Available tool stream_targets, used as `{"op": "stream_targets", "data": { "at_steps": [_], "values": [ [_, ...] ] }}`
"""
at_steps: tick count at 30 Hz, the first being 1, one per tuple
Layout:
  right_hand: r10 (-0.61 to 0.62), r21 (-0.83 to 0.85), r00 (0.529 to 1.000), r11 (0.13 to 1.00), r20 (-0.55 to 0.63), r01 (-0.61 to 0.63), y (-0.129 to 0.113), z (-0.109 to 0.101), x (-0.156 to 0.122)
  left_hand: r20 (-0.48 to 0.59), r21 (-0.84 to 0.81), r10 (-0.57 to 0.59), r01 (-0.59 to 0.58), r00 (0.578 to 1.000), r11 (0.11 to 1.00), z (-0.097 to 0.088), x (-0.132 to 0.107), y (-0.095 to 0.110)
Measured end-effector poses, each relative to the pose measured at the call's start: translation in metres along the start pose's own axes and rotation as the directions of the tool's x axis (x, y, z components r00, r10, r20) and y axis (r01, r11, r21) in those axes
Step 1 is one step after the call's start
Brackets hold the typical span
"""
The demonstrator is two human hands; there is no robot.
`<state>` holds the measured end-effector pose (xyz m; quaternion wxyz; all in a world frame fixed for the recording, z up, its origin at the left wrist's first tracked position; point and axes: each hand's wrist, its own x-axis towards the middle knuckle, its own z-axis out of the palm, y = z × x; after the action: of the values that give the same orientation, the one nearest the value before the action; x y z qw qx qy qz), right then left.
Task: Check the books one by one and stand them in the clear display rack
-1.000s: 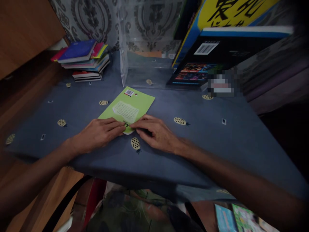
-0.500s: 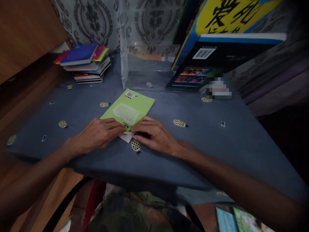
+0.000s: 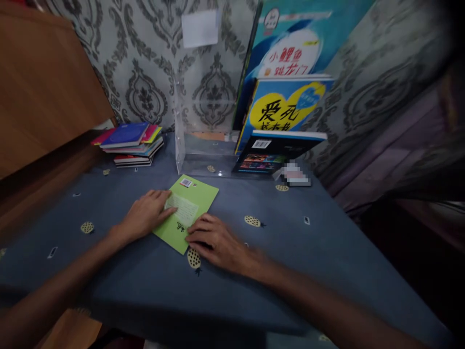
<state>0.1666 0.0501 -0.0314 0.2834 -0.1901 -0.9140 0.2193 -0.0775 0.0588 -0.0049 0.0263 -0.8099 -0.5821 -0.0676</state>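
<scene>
A thin light-green book [image 3: 201, 194] lies flat on the cloth-covered table, its cover with a barcode and a pale text box facing up. My left hand [image 3: 146, 213] rests on its left edge, thumb stretched out over the text box and fingers extended along the side. At the lower right edge, my right hand [image 3: 214, 240] touches the cover with its fingertips, the fingers a little apart. Whether any fingertip reaches under the book is hidden.
Left of a clear acrylic rack [image 3: 178, 145] stands a pile of books [image 3: 132, 143]. The rack holds several large picture books, a dark one [image 3: 267, 152] in front. A blurred-out object [image 3: 296, 173] sits beside it. The blue tablecloth [image 3: 283, 271] has pineapple prints.
The turned-up lower corner of the green book now lies flat. My left hand has slid up its left side, and my right hand sits at the right edge. The camera view has tilted up.
</scene>
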Motion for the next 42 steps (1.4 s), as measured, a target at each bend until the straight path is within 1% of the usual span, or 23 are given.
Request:
{"op": "stream_targets", "data": {
  "at_steps": [2, 5, 6, 8, 10, 11, 12, 15, 17, 19, 20, 22, 24, 26, 28, 30, 33, 35, 36, 37, 38, 40, 42],
  "values": [
    [0.022, 0.008, 1.000, 1.000, -0.005, -0.022, 0.001, 0.000, 0.000, 0.004, -0.041, -0.035, 0.035, 0.999, 0.999, 0.006, 0.011, -0.002],
    [0.036, 0.020, 0.999, 0.999, -0.009, -0.036, 0.004, 0.000, 0.000, -0.025, -0.212, -0.104, 0.096, 0.994, 0.973, 0.011, 0.025, -0.010],
    [0.041, 0.023, 0.999, 0.999, -0.004, -0.041, 0.005, 0.000, 0.000, -0.006, -0.298, -0.140, 0.132, 0.990, 0.945, 0.012, 0.029, -0.014],
    [0.057, 0.027, 0.998, 0.998, 0.008, -0.057, 0.005, -0.002, 0.001, 0.099, -0.496, -0.178, 0.203, 0.979, 0.844, 0.012, 0.036, -0.021],
    [0.075, 0.029, 0.997, 0.997, 0.027, -0.076, 0.005, -0.003, 0.001, 0.185, -0.619, -0.135, 0.222, 0.973, 0.753, 0.011, 0.039, -0.023],
    [0.086, 0.031, 0.996, 0.996, 0.039, -0.087, 0.005, -0.003, 0.001, 0.182, -0.633, -0.112, 0.204, 0.977, 0.747, 0.010, 0.039, -0.021],
    [0.099, 0.034, 0.994, 0.994, 0.054, -0.101, 0.005, -0.004, 0.002, 0.144, -0.608, -0.102, 0.169, 0.984, 0.776, 0.008, 0.038, -0.018],
    [0.144, 0.061, 0.987, 0.987, 0.078, -0.149, 0.012, -0.001, 0.002, -0.023, -0.451, -0.095, 0.074, 0.995, 0.889, -0.003, 0.032, 0.000],
    [0.181, 0.136, 0.983, 0.973, 0.040, -0.185, 0.019, 0.002, 0.002, -0.083, -0.406, -0.075, 0.035, 0.994, 0.913, -0.014, 0.027, 0.014],
    [0.251, 0.288, 0.967, 0.929, -0.037, -0.230, 0.028, 0.004, 0.002, -0.120, -0.398, -0.048, -0.004, 0.992, 0.917, -0.024, 0.023, 0.025],
    [0.303, 0.385, 0.950, 0.887, -0.071, -0.255, 0.033, 0.004, 0.002, -0.136, -0.399, -0.035, -0.022, 0.990, 0.917, -0.029, 0.022, 0.029],
    [0.426, 0.588, 0.900, 0.752, -0.088, -0.299, 0.040, 0.003, 0.002, -0.168, -0.403, -0.009, -0.060, 0.986, 0.913, -0.035, 0.020, 0.034],
    [0.523, 0.755, 0.851, 0.573, -0.037, -0.320, 0.045, -0.002, 0.003, -0.186, -0.409, 0.011, -0.088, 0.982, 0.908, -0.039, 0.017, 0.035],
    [0.571, 0.856, 0.820, 0.411, 0.027, -0.314, 0.047, -0.009, 0.002, -0.215, -0.403, 0.031, -0.117, 0.976, 0.907, -0.044, 0.013, 0.034],
    [0.581, 0.905, 0.810, 0.301, 0.077, -0.302, 0.048, -0.017, 0.001, -0.282, -0.373, 0.048, -0.156, 0.958, 0.915, -0.052, 0.008, 0.032],
    [0.578, 0.934, 0.805, 0.199, 0.133, -0.297, 0.049, -0.028, -0.001, -0.366, -0.324, 0.097, -0.224, 0.926, 0.919, -0.064, 0.003, 0.031],
    [0.553, 0.950, 0.791, -0.002, 0.261, -0.313, 0.050, -0.048, -0.004, -0.419, -0.262, 0.262, -0.392, 0.870, 0.882, -0.080, 0.000, 0.030],
    [0.526, 0.948, 0.795, -0.071, 0.301, -0.311, 0.051, -0.059, -0.007, -0.419, -0.245, 0.384, -0.509, 0.823, 0.825, -0.081, 0.002, 0.028],
    [0.523, 0.952, 0.802, -0.069, 0.289, -0.298, 0.052, -0.063, -0.008, -0.405, -0.241, 0.434, -0.552, 0.804, 0.798, -0.077, 0.004, 0.026],
    [0.530, 0.958, 0.808, -0.034, 0.259, -0.285, 0.053, -0.066, -0.009, -0.383, -0.239, 0.472, -0.579, 0.794, 0.780, -0.070, 0.005, 0.023],
    [0.546, 0.959, 0.808, 0.031, 0.221, -0.283, 0.054, -0.067, -0.011, -0.350, -0.237, 0.496, -0.588, 0.794, 0.774, -0.061, 0.006, 0.020],
    [0.580, 0.903, 0.799, 0.245, 0.155, -0.353, 0.057, -0.066, -0.014, -0.264, -0.231, 0.497, -0.554, 0.827, 0.800, -0.039, 0.005, 0.010],
    [0.588, 0.718, 0.801, 0.508, 0.114, -0.475, 0.058, -0.062, -0.016, -0.168, -0.230, 0.457, -0.486, 0.873, 0.843, -0.018, 0.001, 0.000]
  ]
}}
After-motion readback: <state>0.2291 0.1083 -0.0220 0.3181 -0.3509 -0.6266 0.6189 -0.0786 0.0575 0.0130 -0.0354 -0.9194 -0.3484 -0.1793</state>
